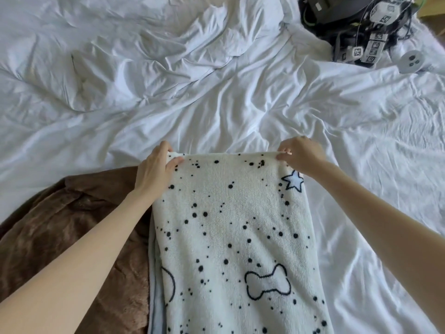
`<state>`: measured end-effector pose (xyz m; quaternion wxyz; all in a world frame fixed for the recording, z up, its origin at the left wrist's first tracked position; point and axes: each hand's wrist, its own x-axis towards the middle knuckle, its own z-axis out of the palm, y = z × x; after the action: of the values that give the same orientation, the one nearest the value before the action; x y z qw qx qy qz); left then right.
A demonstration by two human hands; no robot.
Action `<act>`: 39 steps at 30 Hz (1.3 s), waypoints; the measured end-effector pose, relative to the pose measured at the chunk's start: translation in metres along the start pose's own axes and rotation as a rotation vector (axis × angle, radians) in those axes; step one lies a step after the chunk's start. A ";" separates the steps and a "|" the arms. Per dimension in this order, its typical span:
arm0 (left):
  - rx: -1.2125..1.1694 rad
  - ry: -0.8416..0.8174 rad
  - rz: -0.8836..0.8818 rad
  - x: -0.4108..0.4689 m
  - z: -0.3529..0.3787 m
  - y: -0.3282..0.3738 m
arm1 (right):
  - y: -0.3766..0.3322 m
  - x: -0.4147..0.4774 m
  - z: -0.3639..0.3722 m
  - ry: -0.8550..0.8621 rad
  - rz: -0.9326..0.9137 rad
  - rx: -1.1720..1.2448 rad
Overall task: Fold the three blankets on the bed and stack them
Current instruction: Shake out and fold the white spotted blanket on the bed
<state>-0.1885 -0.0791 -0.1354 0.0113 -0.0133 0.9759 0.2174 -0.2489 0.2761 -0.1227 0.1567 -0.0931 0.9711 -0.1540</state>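
A white blanket (236, 237) with black dots, a blue star and a bone outline lies as a long strip on the bed, running from the bottom edge up to the middle. My left hand (154, 172) pinches its far left corner. At the far right corner my right hand (301, 155) pinches the same edge, which is pulled taut between the two hands. A crumpled brown fleece blanket (72, 237) lies at the lower left, partly under my left forearm and beside the white one. A pale blue layer (154, 297) shows along the white blanket's left edge.
The rumpled white bed sheet (216, 80) covers the whole bed beyond the blankets. A pile of black gear with cables and square markers (361, 27) sits at the far right. Beside that pile lies a round grey device (411, 61).
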 end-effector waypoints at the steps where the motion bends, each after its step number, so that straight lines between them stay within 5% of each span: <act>1: -0.002 -0.031 -0.058 0.000 0.003 -0.001 | 0.003 -0.001 0.003 -0.029 0.010 0.083; 4: -0.066 -0.089 -0.206 0.001 0.004 -0.005 | 0.000 -0.004 0.011 -0.214 0.041 0.339; 6: -0.102 -0.136 -0.312 0.001 0.002 -0.008 | 0.001 -0.006 0.019 -0.268 0.075 0.251; 11: -0.241 -0.323 -0.339 -0.002 -0.001 -0.003 | 0.009 -0.021 0.029 -0.161 0.260 -0.098; 17: -0.526 0.002 -0.416 -0.008 -0.012 0.018 | -0.005 -0.043 0.015 0.093 0.284 0.027; 25: -0.818 -0.063 -0.415 -0.077 -0.094 0.047 | -0.017 -0.131 -0.030 0.293 0.128 0.207; 35: -0.459 -0.367 -0.049 -0.262 -0.119 0.049 | -0.025 -0.325 0.008 0.333 0.041 0.232; 39: -0.213 -0.442 0.044 -0.318 -0.088 0.042 | -0.030 -0.374 0.051 0.061 0.089 0.150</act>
<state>0.1262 -0.0717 -0.0296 0.2182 0.0549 0.9214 0.3169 0.1214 0.3203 -0.0558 0.1404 -0.0329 0.9644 -0.2218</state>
